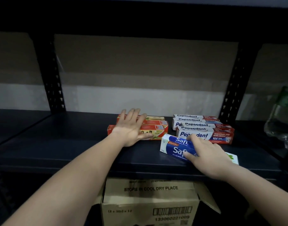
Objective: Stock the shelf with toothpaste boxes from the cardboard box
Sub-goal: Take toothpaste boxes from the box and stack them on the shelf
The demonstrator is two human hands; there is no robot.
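On the dark shelf lie several red toothpaste boxes in the middle, and my left hand rests flat on top of them with straight fingers. To their right is a stack of several white-and-red Pepsodent boxes. In front of that stack my right hand grips a blue-and-white Safi box, which lies at a slant on the shelf near its front edge. The cardboard box stands below the shelf, its flaps open.
A clear plastic bottle with a green label stands at the far right of the shelf. Black perforated uprights frame the bay. Another shelf board spans overhead. The left half of the shelf holds nothing.
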